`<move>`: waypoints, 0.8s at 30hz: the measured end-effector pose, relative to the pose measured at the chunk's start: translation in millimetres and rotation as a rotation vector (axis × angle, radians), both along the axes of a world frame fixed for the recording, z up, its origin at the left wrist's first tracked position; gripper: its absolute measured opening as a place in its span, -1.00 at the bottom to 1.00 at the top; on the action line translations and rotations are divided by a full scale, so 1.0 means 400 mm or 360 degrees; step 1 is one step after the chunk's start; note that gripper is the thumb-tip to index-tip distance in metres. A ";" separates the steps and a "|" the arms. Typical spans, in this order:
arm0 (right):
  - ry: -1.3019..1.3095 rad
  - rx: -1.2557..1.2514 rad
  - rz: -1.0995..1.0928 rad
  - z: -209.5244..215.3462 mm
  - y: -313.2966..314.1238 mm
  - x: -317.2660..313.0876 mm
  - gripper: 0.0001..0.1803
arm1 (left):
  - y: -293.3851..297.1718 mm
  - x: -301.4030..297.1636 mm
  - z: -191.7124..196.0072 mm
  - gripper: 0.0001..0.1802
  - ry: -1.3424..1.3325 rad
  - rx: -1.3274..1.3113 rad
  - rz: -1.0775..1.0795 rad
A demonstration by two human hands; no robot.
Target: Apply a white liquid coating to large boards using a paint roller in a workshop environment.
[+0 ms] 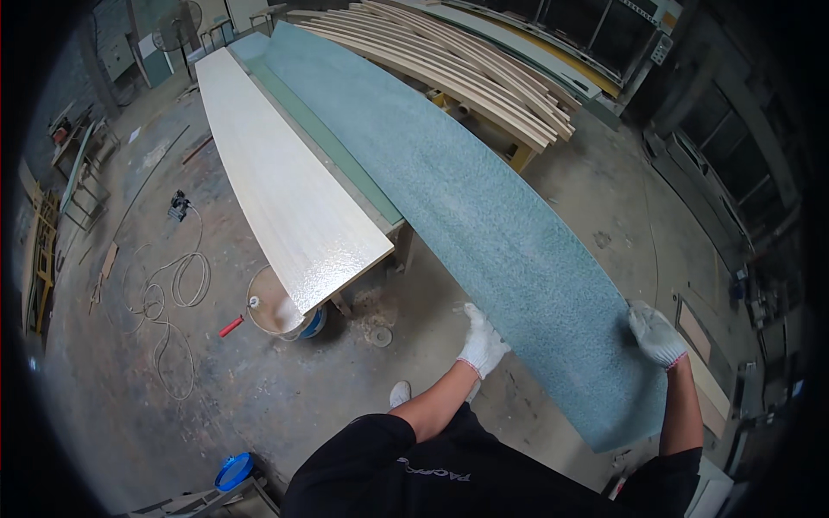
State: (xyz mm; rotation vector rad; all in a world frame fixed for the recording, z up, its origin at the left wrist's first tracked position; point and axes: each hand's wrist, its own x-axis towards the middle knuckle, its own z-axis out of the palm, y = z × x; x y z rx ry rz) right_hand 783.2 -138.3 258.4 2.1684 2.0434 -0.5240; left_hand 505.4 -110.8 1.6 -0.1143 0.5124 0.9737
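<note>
Long blue-green sheet [484, 216]: near end gripped at its left edge by left hand [485, 343], at its right by right hand [654, 335]; far end near glossy white panel [289, 181]. Step, judged: positioning sheet. Next move likely needs both edges level.

On the grey, stained floor [285, 406], where 1 of my shoes [400, 394] is visible, there are a bucket [316, 325], a dark tool [180, 205] and loops of pale hose [191, 269]. In front of me, a mostly hidden stand [342, 304] carries 1 shiny white board [285, 186], and over it extends the blue-green board [484, 224] which I hold. Farther, a yellow support [522, 157] bears many long wood strips [466, 69].
</note>
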 end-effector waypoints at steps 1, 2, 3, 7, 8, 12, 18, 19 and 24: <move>0.0015 -0.0057 -0.0021 0.024 -0.020 -0.003 -0.37 | -0.009 -0.003 0.004 0.25 0.0033 -0.0027 0.0024; 0.0009 -0.0070 -0.0035 0.057 -0.042 -0.014 -0.37 | -0.016 -0.009 0.014 0.25 0.0027 -0.0041 0.0010; 0.0051 -0.0146 -0.0053 0.084 -0.058 -0.025 -0.39 | -0.017 -0.015 0.018 0.27 0.0034 -0.0062 0.0041; 0.0175 -0.0101 -0.0067 0.071 -0.151 0.059 -0.49 | -0.018 -0.010 0.000 0.30 -0.0005 -0.0060 0.0056; 0.0176 -0.0106 -0.0083 0.068 -0.165 0.070 -0.49 | -0.016 -0.013 -0.005 0.30 -0.0004 -0.0066 0.0040; 0.0106 -0.0216 -0.0245 0.074 -0.296 0.183 -0.52 | -0.016 -0.012 -0.014 0.34 -0.0113 -0.0009 0.0016; -0.0074 -0.0206 -0.0373 0.146 -0.434 0.218 -0.44 | 0.019 -0.009 0.013 0.30 -0.0010 0.0011 0.0081; -0.0066 -0.0209 -0.0408 0.144 -0.467 0.244 -0.44 | 0.022 -0.004 0.011 0.30 -0.0005 0.0010 0.0045; -0.0633 -0.0431 0.0183 0.076 -0.638 0.489 -0.52 | -0.003 -0.008 0.025 0.32 -0.0002 -0.0009 0.0150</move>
